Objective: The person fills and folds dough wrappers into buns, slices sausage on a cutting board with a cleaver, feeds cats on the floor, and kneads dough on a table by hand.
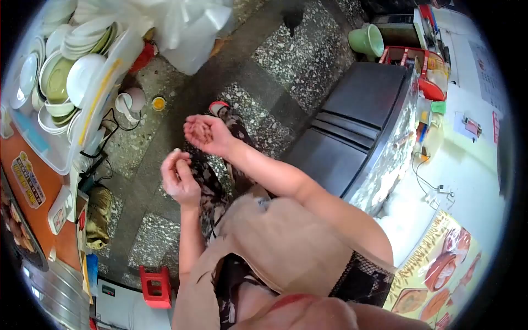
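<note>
My left hand (181,179) is held above my patterned trousers (212,190), its fingers loosely bent and apart from the thumb, with nothing visible between them. Just above it in the view is my right hand (210,135), palm turned up and fingers curled in. Brownish patches show at its palm; whether they are small items or shaded skin is unclear. The hands do not touch each other. A beige apron (286,236) covers my front. One red-edged shoe (219,106) shows beyond my right hand.
Stacked bowls and plates (85,80) fill a clear plastic tub (113,91) at upper left. On the speckled floor are a cup (135,100) and a small yellow-filled container (159,103). A dark cabinet (346,118), a green bucket (366,41) and a red stool (156,287) also show.
</note>
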Demonstrator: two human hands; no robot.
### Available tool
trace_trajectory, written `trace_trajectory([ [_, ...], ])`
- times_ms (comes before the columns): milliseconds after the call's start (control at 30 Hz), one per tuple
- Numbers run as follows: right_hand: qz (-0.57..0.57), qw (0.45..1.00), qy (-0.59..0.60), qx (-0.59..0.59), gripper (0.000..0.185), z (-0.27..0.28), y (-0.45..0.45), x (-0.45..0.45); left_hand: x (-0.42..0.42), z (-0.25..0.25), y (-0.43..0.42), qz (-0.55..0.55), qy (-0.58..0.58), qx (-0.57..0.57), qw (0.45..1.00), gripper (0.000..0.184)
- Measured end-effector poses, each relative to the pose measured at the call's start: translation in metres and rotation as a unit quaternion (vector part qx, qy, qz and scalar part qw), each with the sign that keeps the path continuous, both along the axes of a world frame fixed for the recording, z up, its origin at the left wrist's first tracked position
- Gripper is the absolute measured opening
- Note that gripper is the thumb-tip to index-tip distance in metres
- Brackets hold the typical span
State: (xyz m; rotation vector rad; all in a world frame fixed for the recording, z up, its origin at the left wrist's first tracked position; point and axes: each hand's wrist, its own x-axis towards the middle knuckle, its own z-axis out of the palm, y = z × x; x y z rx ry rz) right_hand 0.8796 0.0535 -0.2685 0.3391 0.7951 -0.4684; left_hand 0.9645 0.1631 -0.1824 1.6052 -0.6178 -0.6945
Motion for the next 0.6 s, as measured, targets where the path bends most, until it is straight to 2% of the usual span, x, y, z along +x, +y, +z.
trace_trajectory([
  [100,-0.063,0.997,0.046,0.008,0.023,-0.08,0.006,0.02,0.019,-0.052,0.04,-0.051,-0.007,0.041,0.998,0.019],
  [167,-0.097,0.994,0.036,0.04,0.025,-0.136,0.011,0.039,0.02,-0.091,0.063,-0.007,0.056,0.077,0.995,0.02],
  [233,-0.041,0.999,0.001,0.034,0.027,-0.193,0.007,0.057,0.02,-0.139,0.081,-0.007,0.121,0.089,0.989,0.022],
  [333,-0.028,0.999,0.013,0.033,0.031,-0.26,-0.002,0.087,0.015,-0.224,0.096,-0.027,0.136,0.088,0.986,0.023],
  [433,-0.012,1.0,0.02,-0.018,0.03,-0.322,-0.014,0.103,0.024,-0.305,0.103,-0.023,0.072,0.046,0.996,0.02],
  [500,-0.012,0.997,0.031,-0.068,0.028,-0.365,-0.016,0.106,0.032,-0.358,0.115,0.022,0.117,0.061,0.991,0.017],
  [533,-0.009,0.997,0.029,-0.072,0.028,-0.395,-0.019,0.105,0.037,-0.374,0.115,0.048,0.136,0.075,0.987,0.017],
  [600,-0.069,0.997,-0.004,-0.029,0.027,-0.468,-0.013,0.101,0.054,-0.342,0.094,0.07,0.126,0.011,0.989,0.017],
])
